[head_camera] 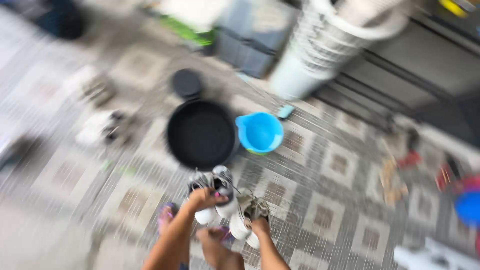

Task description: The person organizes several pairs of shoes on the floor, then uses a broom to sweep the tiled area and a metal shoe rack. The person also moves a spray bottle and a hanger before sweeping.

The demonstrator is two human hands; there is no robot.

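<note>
The view is motion-blurred. My left hand (204, 198) grips a pair of white sneakers (216, 192) from above, held over the tiled floor. My right hand (260, 226) holds another white shoe (247, 215) by its upper, lower and to the right. Just beyond the shoes sits a round black basin (201, 134), and a small blue bucket (260, 132) stands to the right of it. My feet in sandals (166, 216) show below the hands.
A white slatted laundry basket (320, 50) stands at the back, with grey boxes (250, 35) to its left. More white shoes (97, 127) lie on the floor at left. A blue tub (469, 205) and red items lie at right.
</note>
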